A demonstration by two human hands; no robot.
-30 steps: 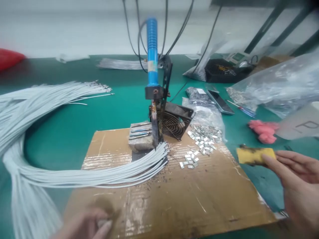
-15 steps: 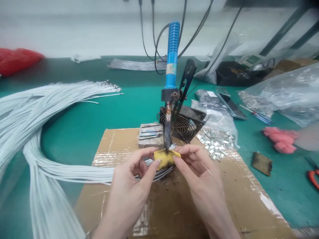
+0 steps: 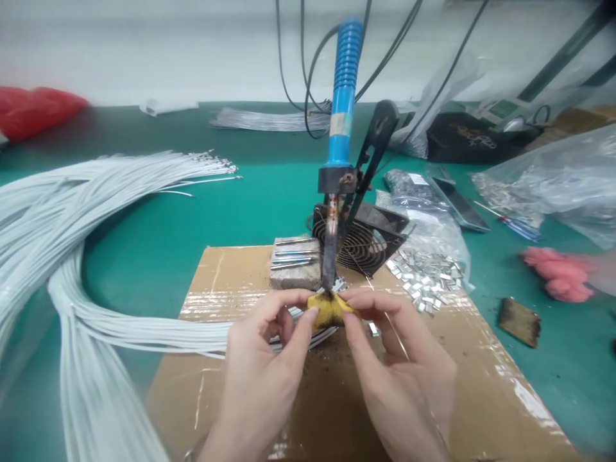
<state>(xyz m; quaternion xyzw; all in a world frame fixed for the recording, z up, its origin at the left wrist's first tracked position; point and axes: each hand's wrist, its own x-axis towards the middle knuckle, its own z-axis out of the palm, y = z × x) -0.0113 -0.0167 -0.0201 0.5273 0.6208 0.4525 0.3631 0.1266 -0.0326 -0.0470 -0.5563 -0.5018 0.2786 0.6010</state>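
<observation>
Two hands press a yellow sponge against the tip of a soldering iron.

The left hand [image 3: 262,372] and the right hand [image 3: 399,375] pinch together a small yellow sponge [image 3: 328,310] with thumbs and forefingers, and the sponge touches the lower end of the soldering iron [image 3: 339,138], which stands upright in a black holder above the far edge of the cardboard sheet [image 3: 462,378]. The sheet lies on the green worktop [image 3: 158,224]. Just beside the iron is a small grey block [image 3: 295,264] with metal pins, and behind it a black fan [image 3: 363,239]. White wires [image 3: 72,218] curve from the left edge of the worktop to under the hands. Small metal clips [image 3: 426,277] lie at the right far corner of the cardboard.
</observation>
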